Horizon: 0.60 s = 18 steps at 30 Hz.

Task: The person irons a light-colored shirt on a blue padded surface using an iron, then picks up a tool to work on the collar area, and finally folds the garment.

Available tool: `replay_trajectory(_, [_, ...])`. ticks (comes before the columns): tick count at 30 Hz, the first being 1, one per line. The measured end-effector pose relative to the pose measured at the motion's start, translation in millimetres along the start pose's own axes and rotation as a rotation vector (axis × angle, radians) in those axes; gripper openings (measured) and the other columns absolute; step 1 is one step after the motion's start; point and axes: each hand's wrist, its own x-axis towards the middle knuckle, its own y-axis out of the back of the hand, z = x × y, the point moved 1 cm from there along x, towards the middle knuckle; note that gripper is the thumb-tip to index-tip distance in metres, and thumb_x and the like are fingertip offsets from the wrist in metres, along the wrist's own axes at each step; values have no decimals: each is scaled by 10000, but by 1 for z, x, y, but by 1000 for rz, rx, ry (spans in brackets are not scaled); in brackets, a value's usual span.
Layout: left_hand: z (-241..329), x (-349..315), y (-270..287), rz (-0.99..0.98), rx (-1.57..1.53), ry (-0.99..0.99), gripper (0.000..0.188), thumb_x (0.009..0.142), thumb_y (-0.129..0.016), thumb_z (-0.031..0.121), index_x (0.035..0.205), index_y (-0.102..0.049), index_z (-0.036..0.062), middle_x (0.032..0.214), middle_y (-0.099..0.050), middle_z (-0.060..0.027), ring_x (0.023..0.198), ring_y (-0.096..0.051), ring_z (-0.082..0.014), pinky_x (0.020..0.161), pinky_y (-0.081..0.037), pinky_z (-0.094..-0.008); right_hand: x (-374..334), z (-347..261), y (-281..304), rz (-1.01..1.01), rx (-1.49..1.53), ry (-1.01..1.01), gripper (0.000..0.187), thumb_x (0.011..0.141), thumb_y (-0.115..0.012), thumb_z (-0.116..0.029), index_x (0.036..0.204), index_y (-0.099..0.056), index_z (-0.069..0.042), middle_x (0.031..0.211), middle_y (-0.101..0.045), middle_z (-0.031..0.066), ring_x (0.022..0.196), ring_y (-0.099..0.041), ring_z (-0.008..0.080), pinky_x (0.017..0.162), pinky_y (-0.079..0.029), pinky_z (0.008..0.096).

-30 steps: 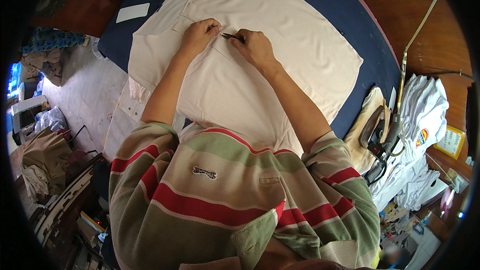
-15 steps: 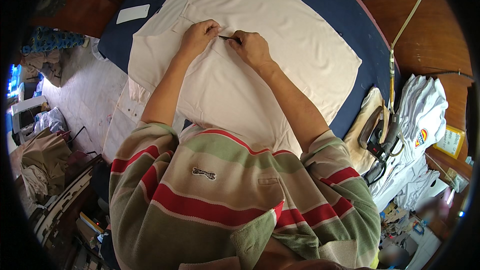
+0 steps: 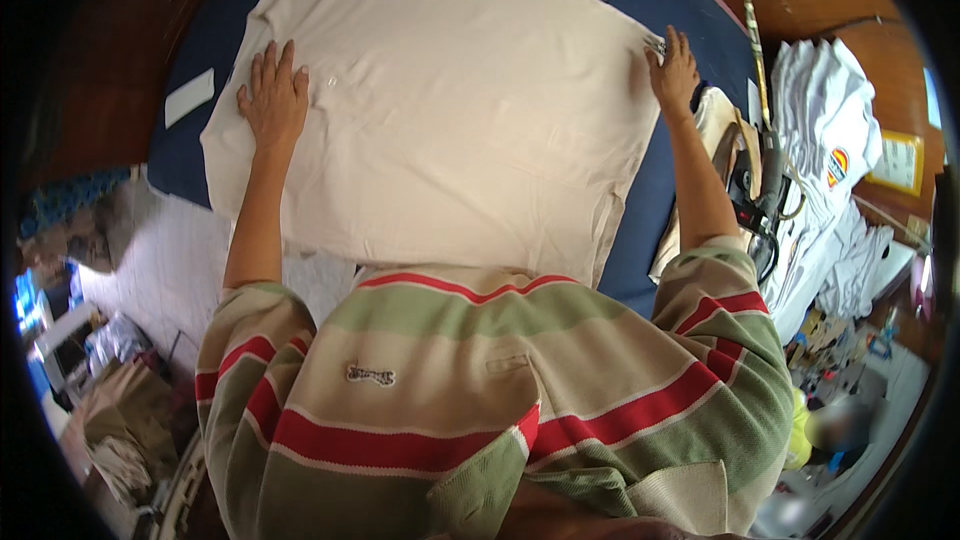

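A cream knit garment (image 3: 430, 130) lies spread over a dark blue padded surface. My left hand (image 3: 272, 105) rests flat on its left part, fingers spread and nothing in them. At the garment's right edge is my right hand (image 3: 675, 80), its fingers extended upward and its thumb apart. A small dark metal tool (image 3: 655, 44) shows between that thumb and forefinger; its exact kind is too small to make out. Small pale marks (image 3: 332, 82) show on the cloth beside my left hand.
The dark blue surface (image 3: 640, 210) has a curved edge at the right. A white card (image 3: 190, 98) lies at its left. An iron (image 3: 752, 180) with a hose stands at the right, beside a stack of white printed shirts (image 3: 825, 110). Brown paper (image 3: 130, 415) is at lower left.
My hands have parted from the garment's middle, the left moving left and flattening out, the right moving to the right edge. The garment now lies flatter and shifted.
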Motion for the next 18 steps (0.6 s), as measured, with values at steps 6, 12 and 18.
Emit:
replay_trajectory(6, [4, 102, -24, -11, -90, -83, 491, 919, -438, 376, 1380, -363, 222, 1439, -343, -38, 1326, -313, -245, 994, -307, -555, -20, -11, -20, 125, 317, -96, 438, 869, -525, -277, 1260, -474, -87, 1284, -479, 154, 1154, -450, 379, 959, -374, 452])
replay_trajectory(12, [-19, 192, -41, -310, -20, 262, 498, 891, -501, 388, 1319, -409, 151, 1348, -456, -92, 1199, -481, -305, 926, -404, -535, -30, 9, -43, 174, 61, -376, 486, 816, -546, -258, 1265, -471, -86, 1262, -490, 177, 1135, -460, 376, 911, -390, 476])
replay_trajectory(18, [-44, 224, -63, -240, -22, 101, 390, 937, -365, 409, 1269, -452, 225, 1222, -558, -146, 1119, -529, -364, 888, -422, -501, 12, 66, -67, -57, -226, -132, 342, 865, -487, -360, 1074, -550, -97, 1125, -597, 104, 1037, -555, 345, 777, -463, 492])
